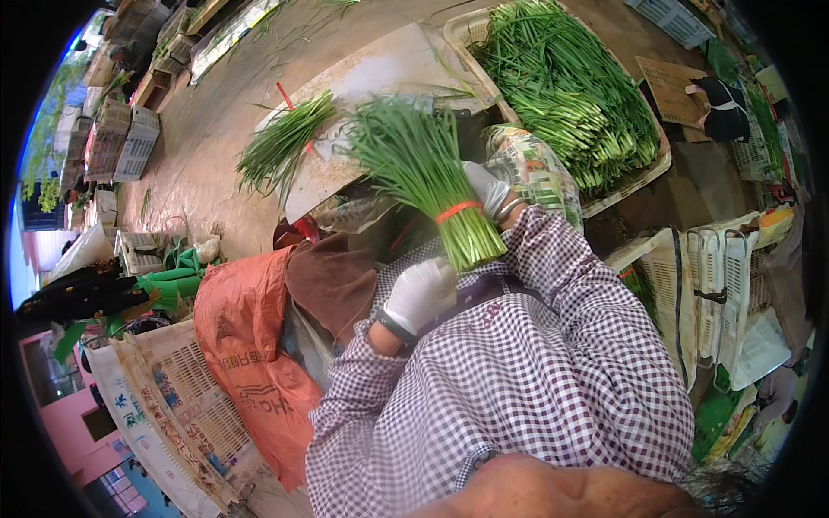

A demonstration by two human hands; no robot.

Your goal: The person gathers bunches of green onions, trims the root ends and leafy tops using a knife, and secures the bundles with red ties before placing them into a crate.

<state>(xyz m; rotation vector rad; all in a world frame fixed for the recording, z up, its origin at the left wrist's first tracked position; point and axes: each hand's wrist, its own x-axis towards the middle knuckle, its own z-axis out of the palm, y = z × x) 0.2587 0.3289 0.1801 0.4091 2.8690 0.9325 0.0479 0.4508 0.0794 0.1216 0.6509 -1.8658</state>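
A thick bunch of garlic chives (414, 160) is tied near its cut ends with a red band (458, 210). The leaves fan out toward the upper left and the pale stems point down at me. My right hand (486, 188), in a white glove, grips the bunch from its right side; part of the fingers is hidden behind the leaves. My left hand (420, 293), also gloved, is closed against the stems at the lower left, its fingertips partly hidden. A smaller bunch of chives (289, 142) with red ties lies on the worn pale board (389, 65) ahead.
At the far right stands a cream plastic crate (628, 200) heaped with loose chives (561, 78). An orange woven sack (250, 354) and a brown cloth (332, 281) lie by my left arm. More plastic crates (712, 293) stand to the right. Stray leaves litter the floor (203, 151).
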